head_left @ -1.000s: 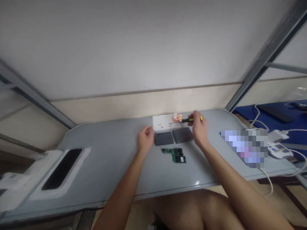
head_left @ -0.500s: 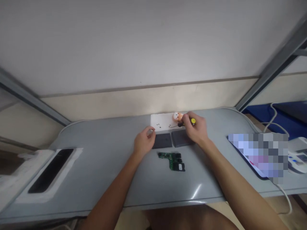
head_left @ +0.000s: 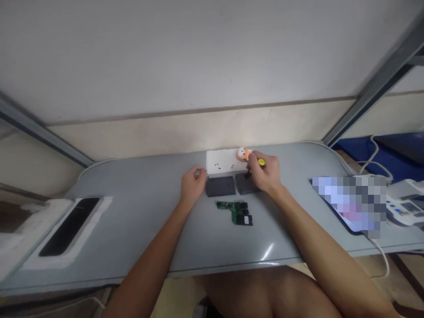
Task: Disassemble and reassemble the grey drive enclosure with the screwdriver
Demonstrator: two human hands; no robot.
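Note:
My right hand is closed round a screwdriver with a yellow-ended handle. Its dark lower part shows under my fingers, over the right black case half; the tip is hidden. My left hand rests beside the left black case half, thumb and fingers curled together. Whether something small is pinched there I cannot make out. Several tiny dark screws lie on a white sheet behind the case halves. Nearer to me lies a green circuit board with black parts.
An orange and white figure-like object stands on the sheet's right side. A black phone lies at the left. On the right are a tablet-like device with a blurred screen, a white device and cables. A wall closes the grey table's back.
The screwdriver's shaft, earlier pointing left over the screws, has swung back toward the right case half. My left hand has drawn slightly left from the sheet. The whole view has shifted a little.

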